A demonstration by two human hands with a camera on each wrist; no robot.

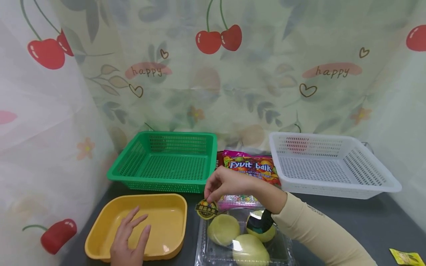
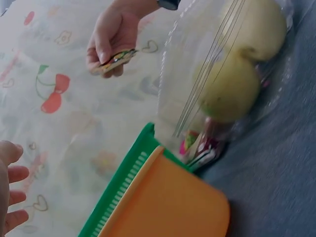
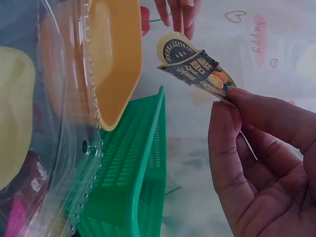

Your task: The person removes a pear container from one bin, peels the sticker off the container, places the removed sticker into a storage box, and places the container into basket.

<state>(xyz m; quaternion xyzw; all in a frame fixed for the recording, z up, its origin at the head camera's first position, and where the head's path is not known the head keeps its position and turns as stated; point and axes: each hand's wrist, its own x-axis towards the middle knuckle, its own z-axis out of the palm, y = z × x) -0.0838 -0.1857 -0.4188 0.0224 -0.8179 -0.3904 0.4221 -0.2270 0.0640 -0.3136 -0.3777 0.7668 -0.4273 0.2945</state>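
My right hand [image 1: 231, 183] pinches a dark fruit label sticker [image 1: 206, 210] between thumb and forefinger, above the left corner of a clear plastic fruit box [image 1: 199, 244]. In the right wrist view the label [image 3: 195, 66] shows gold lettering and a printed orange. Inside the box sit three pale yellow-green fruits that look like pears [image 1: 223, 229]; the right wrist's dark band partly covers one. My left hand [image 1: 128, 238] hovers over the yellow basin [image 1: 166, 218], fingers spread and relaxed around nothing.
Behind the basin stands a green perforated basket [image 1: 166, 184]. A white basket [image 1: 319, 191] is at the back right, with a colourful fruit candy bag [image 1: 249, 166] between the two. Near the right edge lies a small yellow packet [image 1: 406, 257]. A printed curtain [image 1: 246, 85] encloses the table.
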